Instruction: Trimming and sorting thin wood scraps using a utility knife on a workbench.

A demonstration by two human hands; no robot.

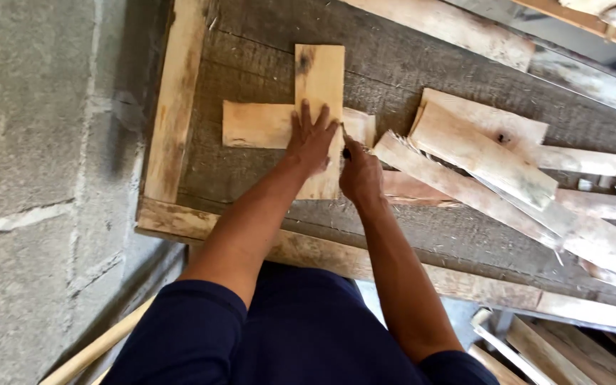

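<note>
I can't make out the small dark tool my right hand pinches (mostly hidden); my left hand presses flat, fingers spread, on the upright board.

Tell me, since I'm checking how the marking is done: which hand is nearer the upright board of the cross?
Left. The left hand lies flat on the upright board; the right hand sits at its right edge.

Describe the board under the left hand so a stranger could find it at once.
On the dark workbench, near its left end, two pale boards form a cross. It is the upright board on top, pinned by the left hand; its upper end carries a dark knot.
</note>
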